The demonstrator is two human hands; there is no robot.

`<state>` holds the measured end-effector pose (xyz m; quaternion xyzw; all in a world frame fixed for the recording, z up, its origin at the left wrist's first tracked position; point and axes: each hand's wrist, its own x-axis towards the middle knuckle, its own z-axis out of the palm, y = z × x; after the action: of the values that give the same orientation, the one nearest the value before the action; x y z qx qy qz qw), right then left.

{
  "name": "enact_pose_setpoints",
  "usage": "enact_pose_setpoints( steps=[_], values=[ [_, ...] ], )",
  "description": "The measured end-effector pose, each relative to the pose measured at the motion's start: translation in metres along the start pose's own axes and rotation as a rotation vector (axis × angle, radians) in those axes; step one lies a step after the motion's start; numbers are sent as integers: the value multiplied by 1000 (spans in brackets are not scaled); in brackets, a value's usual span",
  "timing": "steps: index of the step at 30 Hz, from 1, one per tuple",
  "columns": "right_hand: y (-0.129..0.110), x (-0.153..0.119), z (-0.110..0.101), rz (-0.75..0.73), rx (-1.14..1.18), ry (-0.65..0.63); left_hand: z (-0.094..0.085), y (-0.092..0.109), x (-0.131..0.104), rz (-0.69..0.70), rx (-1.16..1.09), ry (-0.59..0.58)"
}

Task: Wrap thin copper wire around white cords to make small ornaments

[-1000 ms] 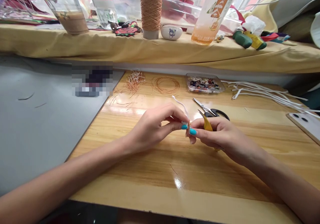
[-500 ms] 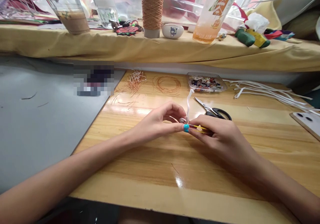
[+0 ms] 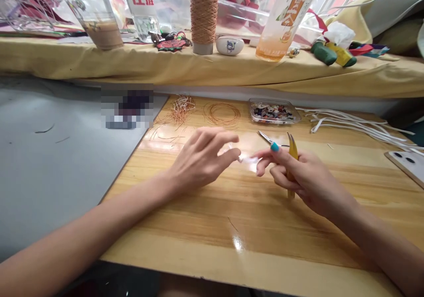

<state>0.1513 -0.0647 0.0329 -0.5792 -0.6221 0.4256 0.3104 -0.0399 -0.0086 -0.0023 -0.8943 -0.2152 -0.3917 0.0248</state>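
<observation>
My left hand is over the middle of the wooden table, its thumb and fingers closed on a white cord. The cord is smeared by motion and stretches toward my right fingertips; I cannot tell whether they touch it. In my right hand a pair of yellow tweezers stands nearly upright, tips up, held against the palm by the curled fingers. The thumb, with a blue nail, and the index finger point left. Behind this hand lie scissors, blades showing and handles mostly hidden.
Along the table's back lie a tangle of copper-coloured wire, a wire coil, a clear box of beads and white strips. A phone is at right. Cups, a bottle and a thread spool stand on the cloth-covered ledge.
My hands have moved apart from their close pinch. The tweezers have swung from lying across my right fingers to upright, away from the cord. The cord has dropped from standing up to lying sideways.
</observation>
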Motion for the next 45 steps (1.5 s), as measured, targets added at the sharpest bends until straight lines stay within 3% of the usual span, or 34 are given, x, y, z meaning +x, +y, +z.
enact_pose_setpoints(
  steps=[3,6,9,14,19,21,24,27,31,36,45],
  values=[
    [-3,-1,0,154,164,-241,-5,1,-3,113,-18,-97],
    [-5,-3,5,239,251,-466,-8,6,-3,100,-109,-196],
    [-9,-7,10,290,325,-540,-10,9,0,50,-214,-241],
    [-12,-13,16,300,378,-531,-13,11,1,68,-334,-239],
    [-10,-13,26,285,395,-441,-12,16,-2,158,-248,-199],
    [-9,-12,28,255,397,-379,-8,17,-1,62,-216,-178],
    [-8,-10,24,195,404,-258,-2,12,2,-221,-261,-124],
    [-6,-10,18,159,388,-179,1,5,9,-472,-558,-213],
    [-4,-9,15,135,378,-194,0,1,14,-657,-1033,-390],
    [-7,-8,17,153,361,-264,-1,8,13,-747,-1258,-364],
    [-7,-8,17,187,346,-259,1,5,12,-743,-1248,-313]
  ],
)
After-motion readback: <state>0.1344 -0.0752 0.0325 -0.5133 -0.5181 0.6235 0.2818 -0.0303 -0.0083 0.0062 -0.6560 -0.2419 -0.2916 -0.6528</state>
